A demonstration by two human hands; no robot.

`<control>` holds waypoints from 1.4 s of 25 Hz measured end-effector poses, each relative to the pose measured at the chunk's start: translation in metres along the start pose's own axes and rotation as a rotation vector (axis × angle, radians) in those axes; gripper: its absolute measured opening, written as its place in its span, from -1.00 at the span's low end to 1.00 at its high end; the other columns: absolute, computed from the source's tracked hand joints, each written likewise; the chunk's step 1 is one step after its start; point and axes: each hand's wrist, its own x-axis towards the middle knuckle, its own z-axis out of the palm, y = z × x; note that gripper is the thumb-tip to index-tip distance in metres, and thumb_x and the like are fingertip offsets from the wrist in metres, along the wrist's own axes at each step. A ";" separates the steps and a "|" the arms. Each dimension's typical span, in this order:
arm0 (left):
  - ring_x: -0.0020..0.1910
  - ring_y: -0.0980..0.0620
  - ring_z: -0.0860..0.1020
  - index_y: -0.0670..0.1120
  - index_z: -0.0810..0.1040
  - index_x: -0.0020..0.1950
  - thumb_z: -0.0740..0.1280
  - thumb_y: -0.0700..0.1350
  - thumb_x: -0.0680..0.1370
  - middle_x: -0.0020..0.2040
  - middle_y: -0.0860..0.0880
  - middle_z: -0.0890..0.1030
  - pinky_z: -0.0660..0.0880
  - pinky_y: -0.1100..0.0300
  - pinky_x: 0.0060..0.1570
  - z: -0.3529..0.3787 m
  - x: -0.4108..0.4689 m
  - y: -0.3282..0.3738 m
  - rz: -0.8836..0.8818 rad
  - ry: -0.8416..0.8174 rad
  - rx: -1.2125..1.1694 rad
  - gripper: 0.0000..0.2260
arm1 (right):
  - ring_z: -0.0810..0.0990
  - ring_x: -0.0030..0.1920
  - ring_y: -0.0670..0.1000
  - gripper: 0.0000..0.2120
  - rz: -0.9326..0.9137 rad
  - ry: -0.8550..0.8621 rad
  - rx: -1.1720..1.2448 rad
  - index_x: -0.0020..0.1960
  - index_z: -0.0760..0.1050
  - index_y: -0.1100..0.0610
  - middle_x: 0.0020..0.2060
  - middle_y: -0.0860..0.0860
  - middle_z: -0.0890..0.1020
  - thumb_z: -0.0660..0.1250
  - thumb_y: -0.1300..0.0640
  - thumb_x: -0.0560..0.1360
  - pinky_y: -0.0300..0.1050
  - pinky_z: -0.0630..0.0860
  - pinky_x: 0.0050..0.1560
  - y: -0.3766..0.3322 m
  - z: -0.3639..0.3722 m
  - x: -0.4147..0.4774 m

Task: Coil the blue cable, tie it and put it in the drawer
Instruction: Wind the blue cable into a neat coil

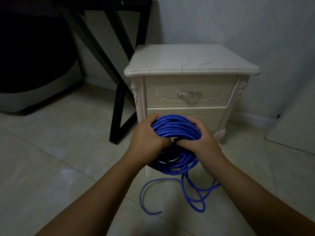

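A thick coil of blue cable point(176, 128) is held upright in front of the cream nightstand point(190, 62). My left hand point(148, 135) grips the coil's left side, fingers curled over the top strands. My right hand point(202, 138) grips the right side, thumb near a small dark tie at the coil's centre. Loose blue cable loops point(192, 189) trail from the coil down onto the tiled floor. The nightstand's upper drawer point(187, 101) with a silver handle point(188, 93) is closed. The lower drawer point(204, 113) sits behind the coil, partly hidden.
A black table frame point(119, 103) stands left of the nightstand. A dark seat or cushion point(34, 65) fills the far left. A pale board point(293, 126) leans at the right wall. Beige floor tiles point(59, 159) spread around me.
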 end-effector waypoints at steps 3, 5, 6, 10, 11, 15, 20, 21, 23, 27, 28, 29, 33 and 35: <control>-0.23 0.11 0.63 0.03 0.51 0.02 0.44 -0.42 0.29 -0.12 -0.02 0.62 0.62 0.19 -0.20 -0.002 0.000 0.000 -0.073 0.062 -0.149 -0.55 | 0.68 -0.01 0.10 -0.39 0.116 0.005 0.264 0.23 0.50 0.01 0.02 0.10 0.67 0.52 0.30 0.22 0.04 0.60 -0.01 0.003 0.000 0.003; -0.23 0.08 0.63 0.02 0.52 0.02 0.40 -0.43 0.31 -0.12 -0.04 0.62 0.58 0.24 -0.22 -0.002 -0.001 0.000 -0.113 0.088 -0.254 -0.56 | 0.68 -0.05 0.13 -0.37 0.207 -0.002 0.439 0.26 0.48 0.09 -0.02 0.12 0.68 0.52 0.32 0.22 0.10 0.60 0.00 0.003 0.003 0.002; -0.23 0.05 0.62 0.01 0.52 0.02 0.38 -0.44 0.32 -0.12 -0.05 0.61 0.56 0.24 -0.22 -0.001 -0.001 -0.001 -0.132 0.108 -0.311 -0.58 | 0.68 -0.05 0.15 -0.37 0.251 -0.023 0.521 0.27 0.47 0.15 -0.03 0.13 0.67 0.51 0.33 0.22 0.12 0.60 0.02 0.003 0.006 0.000; -0.16 -0.09 0.54 -0.04 0.53 0.04 0.34 -0.39 0.31 -0.13 -0.13 0.56 0.51 0.02 -0.12 0.001 0.003 0.001 -0.170 0.193 -0.498 -0.61 | 0.62 0.14 0.27 -0.51 0.401 -0.117 0.680 0.22 0.50 0.24 0.12 0.25 0.64 0.42 0.18 0.31 0.35 0.51 0.16 0.003 0.023 -0.016; -0.17 -0.08 0.54 -0.05 0.53 0.07 0.35 -0.36 0.28 -0.14 -0.12 0.55 0.51 0.02 -0.12 0.001 0.004 0.002 -0.170 0.173 -0.510 -0.60 | 0.62 0.14 0.27 -0.55 0.405 -0.101 0.692 0.19 0.52 0.23 0.12 0.25 0.64 0.39 0.16 0.32 0.36 0.48 0.18 0.002 0.023 -0.015; -0.14 -0.12 0.53 -0.04 0.54 0.08 0.33 -0.29 0.19 -0.18 -0.10 0.52 0.52 -0.05 -0.07 0.007 0.001 0.004 -0.203 0.107 -0.587 -0.53 | 0.64 0.07 0.18 -0.71 0.325 -0.043 0.754 0.01 0.60 0.21 0.00 0.19 0.66 0.40 0.19 0.30 0.19 0.48 0.27 -0.008 0.016 -0.006; -0.15 -0.16 0.53 -0.05 0.54 0.09 0.31 -0.32 0.20 -0.26 -0.06 0.52 0.53 -0.09 -0.03 0.011 0.000 0.003 -0.235 0.055 -0.645 -0.52 | 0.61 -0.13 0.13 -0.78 0.305 0.023 0.620 -0.09 0.58 0.27 -0.22 0.16 0.62 0.39 0.31 0.26 0.05 0.54 0.07 -0.004 0.007 0.004; -0.15 -0.16 0.53 -0.07 0.53 0.11 0.32 -0.32 0.20 -0.26 -0.07 0.53 0.53 -0.08 -0.04 0.012 0.000 0.003 -0.241 0.042 -0.642 -0.51 | 0.59 -0.20 0.11 -0.86 0.303 0.043 0.601 -0.16 0.58 0.25 -0.29 0.14 0.60 0.36 0.36 0.28 0.04 0.53 0.00 -0.004 0.006 0.006; -0.13 -0.17 0.56 -0.08 0.52 0.16 0.37 -0.29 0.23 -0.21 -0.12 0.55 0.54 -0.06 -0.04 0.011 0.000 0.003 -0.237 0.011 -0.600 -0.51 | 0.57 -0.30 0.05 -0.81 0.276 0.087 0.580 -0.15 0.54 0.22 -0.38 0.09 0.54 0.27 0.44 0.33 0.00 0.51 -0.11 -0.006 0.003 0.009; -0.04 -0.05 0.65 0.00 0.45 0.25 0.45 -0.31 0.39 -0.02 -0.07 0.63 0.59 0.15 -0.08 0.002 0.002 0.004 -0.151 -0.032 -0.400 -0.51 | 0.55 -0.33 0.03 -0.74 0.158 0.135 0.416 -0.04 0.44 0.25 -0.34 0.09 0.50 0.22 0.50 0.35 -0.08 0.52 -0.27 -0.014 -0.003 0.012; -0.05 0.05 0.65 0.04 0.43 0.26 0.46 -0.30 0.39 0.02 -0.02 0.62 0.59 0.22 -0.11 -0.002 0.003 0.004 -0.117 -0.024 -0.337 -0.48 | 0.55 -0.31 0.04 -0.72 0.109 0.139 0.313 -0.03 0.46 0.21 -0.34 0.06 0.52 0.24 0.50 0.36 -0.07 0.52 -0.26 -0.017 -0.006 0.010; -0.06 0.13 0.65 0.07 0.41 0.28 0.47 -0.30 0.38 0.04 0.03 0.61 0.58 0.28 -0.14 -0.005 0.003 0.004 -0.074 -0.029 -0.260 -0.45 | 0.57 -0.29 0.03 -0.65 0.047 0.131 0.178 -0.01 0.49 0.12 -0.32 0.02 0.55 0.27 0.49 0.36 -0.09 0.51 -0.25 -0.020 -0.008 0.008; 0.02 0.32 0.55 0.15 0.36 0.32 0.51 -0.22 0.35 0.11 0.16 0.54 0.50 0.45 -0.07 -0.010 0.002 0.003 0.141 -0.190 0.123 -0.36 | 0.58 -0.11 -0.20 -0.44 -0.201 -0.033 -0.414 0.11 0.41 -0.16 -0.06 -0.15 0.57 0.40 0.38 0.30 -0.32 0.50 -0.17 -0.025 -0.008 -0.002; 0.07 0.30 0.50 0.15 0.37 0.31 0.52 -0.14 0.33 0.13 0.18 0.51 0.47 0.43 0.02 -0.007 0.002 -0.002 0.239 -0.231 0.277 -0.38 | 0.51 0.01 -0.17 -0.41 -0.296 -0.077 -0.631 0.18 0.40 -0.15 0.05 -0.15 0.50 0.43 0.29 0.27 -0.31 0.47 -0.05 -0.021 -0.004 -0.004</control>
